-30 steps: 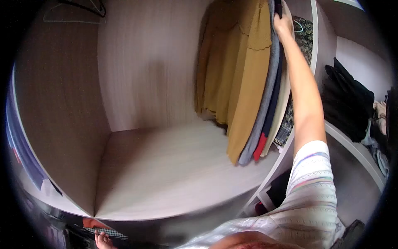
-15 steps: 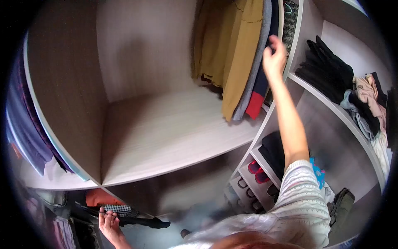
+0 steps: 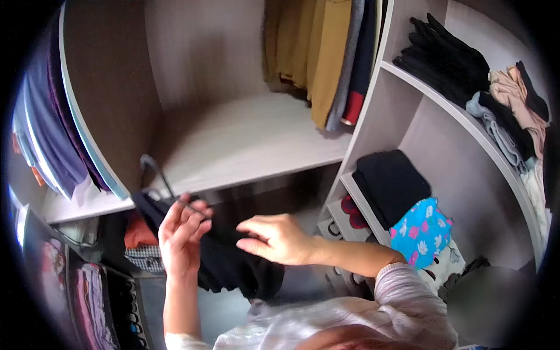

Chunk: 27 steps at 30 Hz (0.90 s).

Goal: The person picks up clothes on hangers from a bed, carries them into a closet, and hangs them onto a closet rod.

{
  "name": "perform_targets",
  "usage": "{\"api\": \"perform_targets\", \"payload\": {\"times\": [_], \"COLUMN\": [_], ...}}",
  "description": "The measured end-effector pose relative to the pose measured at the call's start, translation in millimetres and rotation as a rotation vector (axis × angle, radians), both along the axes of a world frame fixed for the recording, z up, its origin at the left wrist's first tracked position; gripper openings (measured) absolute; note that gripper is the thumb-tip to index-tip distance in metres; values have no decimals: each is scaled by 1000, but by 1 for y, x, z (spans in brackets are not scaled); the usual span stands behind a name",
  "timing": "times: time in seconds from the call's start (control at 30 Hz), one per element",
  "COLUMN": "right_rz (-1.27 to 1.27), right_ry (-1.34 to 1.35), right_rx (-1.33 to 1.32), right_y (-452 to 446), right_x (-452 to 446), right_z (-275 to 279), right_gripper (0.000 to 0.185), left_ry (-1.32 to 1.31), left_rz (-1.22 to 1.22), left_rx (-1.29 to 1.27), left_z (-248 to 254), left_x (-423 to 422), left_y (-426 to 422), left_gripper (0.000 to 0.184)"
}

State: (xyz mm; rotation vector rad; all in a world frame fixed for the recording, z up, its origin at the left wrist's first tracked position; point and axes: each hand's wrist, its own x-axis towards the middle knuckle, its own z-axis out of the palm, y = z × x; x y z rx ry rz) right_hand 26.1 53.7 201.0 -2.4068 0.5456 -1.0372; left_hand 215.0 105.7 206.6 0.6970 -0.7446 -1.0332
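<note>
No text, label, brand, number or sign to be read — neither on the hanging clothes (image 3: 324, 64) and folded black clothes (image 3: 391, 181) nor on the blue flowered cloth (image 3: 421, 233).

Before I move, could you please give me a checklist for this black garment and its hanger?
1. Left hand has its grip on the hanger: ok.
2. Right hand free to help: ok, it appears to hold nothing.
3. Black garment seated evenly on the hanger: cannot tell, hands partly hide it.
4. Hanging rail in view: not ok, none shows.
5. Room left of the mustard clothes: ok, bare back panel shows.
6. Hook clear of the shelf edge: cannot tell.
</note>
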Motion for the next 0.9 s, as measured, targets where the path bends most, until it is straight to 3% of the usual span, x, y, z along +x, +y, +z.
{"api": "perform_targets", "payload": {"times": [0.1, 0.3, 0.5, 0.53, 0.63, 0.77, 0.9], "right_rz": [-203, -535, -464, -456, -432, -521, -703], "right_ry": [-36, -32, -305, -321, -351, -411, -402], "right_rx": [-257, -213, -130, -132, -185, -176, -446], "right_y": [14, 9, -29, -38, -66, -91, -114], "right_x": [-33, -78, -95, -97, -105, -109, -109], "right_z": [12, 75, 150, 166, 214, 289, 357], "right_gripper": [20, 15, 18, 17, 14, 20, 27], "left_ry": [4, -165, -276, -338, -562, -835, -1016], "left_rz": [-122, -303, -513, -438, -274, -70, 251], "left_rx": [-69, -263, -391, -373, -356, -173, -11], "left_z": [17, 68, 119, 118, 98, 27, -38], "left_x": [-28, -60, -56, -50, -11, 69, 136], "left_y": [-11, -55, -97, -101, -101, -138, -179], "left_gripper": [49, 44, 45, 46, 42, 31, 27]}}
